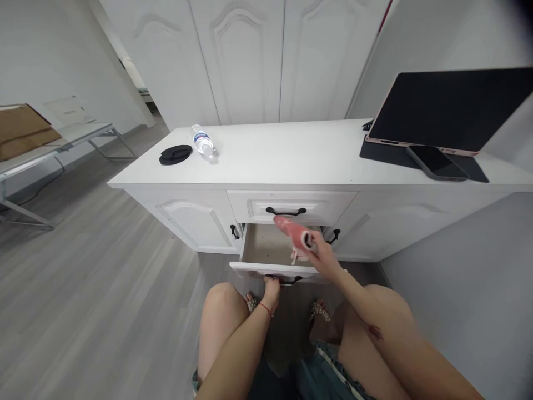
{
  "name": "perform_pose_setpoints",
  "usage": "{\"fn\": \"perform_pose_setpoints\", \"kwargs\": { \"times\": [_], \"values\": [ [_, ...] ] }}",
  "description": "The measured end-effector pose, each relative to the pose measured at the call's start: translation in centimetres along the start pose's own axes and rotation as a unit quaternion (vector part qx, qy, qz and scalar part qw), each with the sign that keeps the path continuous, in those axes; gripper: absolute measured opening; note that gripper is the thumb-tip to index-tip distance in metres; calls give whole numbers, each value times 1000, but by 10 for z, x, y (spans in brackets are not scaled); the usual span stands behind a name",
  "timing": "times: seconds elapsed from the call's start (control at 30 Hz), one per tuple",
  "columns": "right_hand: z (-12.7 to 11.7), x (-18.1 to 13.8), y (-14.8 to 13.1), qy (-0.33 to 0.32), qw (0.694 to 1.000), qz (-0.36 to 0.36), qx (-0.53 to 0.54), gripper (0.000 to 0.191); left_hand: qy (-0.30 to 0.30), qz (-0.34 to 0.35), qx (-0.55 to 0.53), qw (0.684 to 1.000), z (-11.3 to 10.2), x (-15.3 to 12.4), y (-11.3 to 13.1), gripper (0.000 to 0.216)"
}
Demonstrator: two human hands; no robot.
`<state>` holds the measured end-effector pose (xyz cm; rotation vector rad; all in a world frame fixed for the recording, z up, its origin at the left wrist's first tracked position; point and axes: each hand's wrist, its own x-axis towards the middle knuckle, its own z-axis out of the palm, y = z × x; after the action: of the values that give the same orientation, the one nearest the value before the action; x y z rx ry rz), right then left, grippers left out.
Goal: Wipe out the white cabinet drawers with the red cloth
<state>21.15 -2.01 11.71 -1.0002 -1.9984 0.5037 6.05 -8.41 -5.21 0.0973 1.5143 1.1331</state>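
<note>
Indoors, clasping a pink object (pixel 287 226) in the closed grip of the right hand (pixel 325 258) while curling the left hand (pixel 272 290) at the left end of a black handle (pixel 291 280) on an open lower drawer (pixel 263 247). Seen slightly blurred and tilted above the drawer's right half, in front of a shut upper drawer (pixel 256 208), with a round, dark-centred end turned toward the camera and a pale piece hanging beneath. Pictured with knees bent before a white cabinet (pixel 189 219), wearing a red band (pixel 265 309) on the left wrist and decorated sandals (pixel 320 312).

Above, on a white tabletop (pixel 283 158), with a clear bottle (pixel 202 141) near the back edge toward the left corner and a flat black item (pixel 175 154) just beside it, nearer the left edge. Arranged toward the right end, with a dark-screened device (pixel 449 108) standing tilted by a black mat (pixel 378 150) and a phone (pixel 435 161) lying across the mat, close to the front edge. Farther left, beyond grey flooring (pixel 112 278), with cardboard (pixel 27 133) on a second tabletop (pixel 83 131).
</note>
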Motion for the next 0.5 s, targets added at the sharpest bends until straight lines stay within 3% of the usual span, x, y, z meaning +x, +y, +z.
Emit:
{"fn": "perform_pose_setpoints", "kwargs": {
  "times": [0.1,0.17,0.3,0.5],
  "values": [
    [-30,-36,1,121,987,-58,-91,40,-30,-27,-20,999,-1,5,9,25],
    [-43,-55,7,151,976,-82,-136,45,-60,-41,-40,997,-2,9,18,25],
    [-41,-75,25,92,974,-65,-199,42,-89,-47,-79,992,0,15,32,28],
    [4,-81,38,-52,974,15,-221,32,-90,-10,-140,986,13,14,31,26]
  ]
}}
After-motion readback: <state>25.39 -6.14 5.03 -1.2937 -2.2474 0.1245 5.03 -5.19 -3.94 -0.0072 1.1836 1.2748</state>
